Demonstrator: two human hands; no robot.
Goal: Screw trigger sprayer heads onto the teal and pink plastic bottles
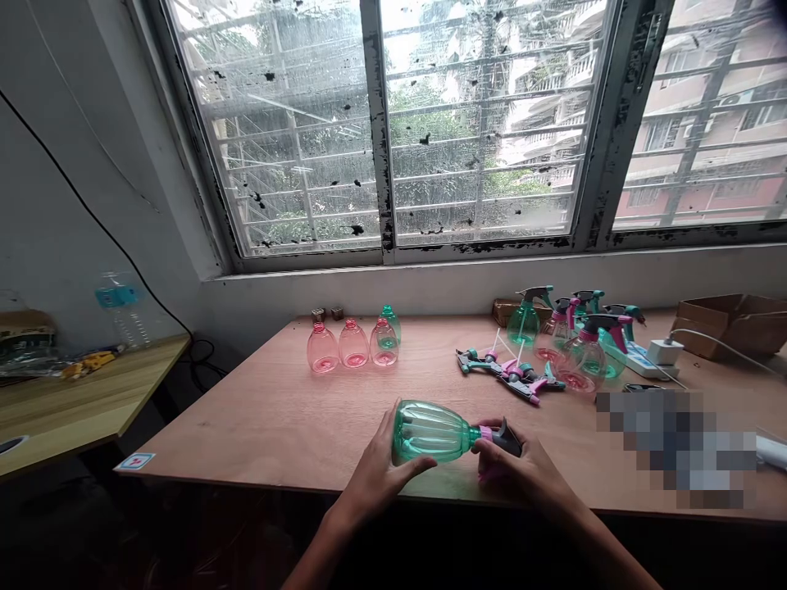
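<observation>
A clear green spray bottle (430, 432) lies sideways in the air above the table's front edge, its base to the left. My left hand (386, 459) is closed around the base end, thumb along the lower side. At the neck, my right hand (513, 459) grips a pink and dark grey trigger spray head (505, 440), which meets the bottle's mouth; whether it is screwed tight I cannot tell. Beyond, several loose spray heads (522, 381) in pink, teal and grey lie in a heap. Three pink bottles (353, 348) and a green bottle (388, 315) stand headless at the back left.
Several bottles with spray heads (581, 356) stand at the back right, near a power strip (645, 360) with a white charger (665, 352). A cardboard box (725, 324) sits farther right. A blurred patch (682, 442) covers something. The window (387, 131) is behind the wooden table (246, 426).
</observation>
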